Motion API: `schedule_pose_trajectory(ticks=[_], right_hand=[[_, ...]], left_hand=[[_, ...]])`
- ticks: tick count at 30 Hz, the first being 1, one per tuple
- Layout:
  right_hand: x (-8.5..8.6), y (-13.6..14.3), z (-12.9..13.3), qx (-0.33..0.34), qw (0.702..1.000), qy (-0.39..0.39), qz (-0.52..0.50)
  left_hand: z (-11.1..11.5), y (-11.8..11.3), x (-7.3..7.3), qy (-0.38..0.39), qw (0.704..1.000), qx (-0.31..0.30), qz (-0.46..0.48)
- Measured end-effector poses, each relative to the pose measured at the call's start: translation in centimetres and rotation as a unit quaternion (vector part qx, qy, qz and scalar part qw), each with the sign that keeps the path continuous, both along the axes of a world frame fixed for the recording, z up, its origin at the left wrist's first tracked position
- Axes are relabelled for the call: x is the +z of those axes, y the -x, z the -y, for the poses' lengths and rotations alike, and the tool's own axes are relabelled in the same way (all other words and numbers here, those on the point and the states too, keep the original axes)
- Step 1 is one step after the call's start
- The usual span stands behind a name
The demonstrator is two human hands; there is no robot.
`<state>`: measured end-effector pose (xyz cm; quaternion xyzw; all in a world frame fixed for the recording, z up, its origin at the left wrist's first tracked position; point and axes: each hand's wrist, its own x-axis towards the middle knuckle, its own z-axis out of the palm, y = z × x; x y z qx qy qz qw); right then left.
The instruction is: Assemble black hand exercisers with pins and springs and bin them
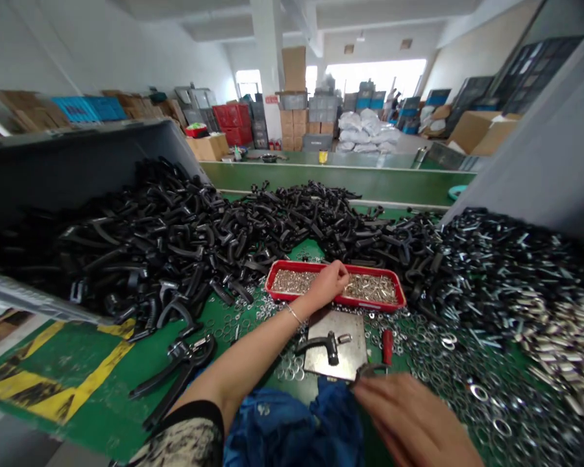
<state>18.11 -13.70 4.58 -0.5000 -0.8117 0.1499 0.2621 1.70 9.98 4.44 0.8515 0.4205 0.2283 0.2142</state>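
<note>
1. Right hand [413, 418]: 5 o'clock from the metal plate [357, 331], by a dark part [370, 370]. Can't tell if its fingers grip it.
2. Black lever [329, 345]: lying on the plate, its metal stud toward 2 o'clock.
3. Red handle [387, 347]: on the worktop [111, 415], just off the plate, 3 o'clock.
4. Left hand [328, 285]: 12 o'clock, over the red tray [370, 305] of small metal pieces; fingers closed together, can't see whether on a piece.
5. Lever pile [296, 217]: beyond, 10 to 1 o'clock.
</note>
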Motion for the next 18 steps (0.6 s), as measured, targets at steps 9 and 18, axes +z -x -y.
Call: schedule_pose_trajectory(ticks=[9, 18], right_hand=[[-7.0, -6.6, 4.0, -0.104, 0.982, 0.079, 0.134], [-3.0, -6.1, 1.7, -0.149, 0.964, 0.211, -0.062]], left_hand=[[8.3, 6.9, -2.6, 0.204, 0.969, 0.010, 0.137], [9.1, 5.4, -3.2, 0.123, 0.992, 0.021, -0.024]])
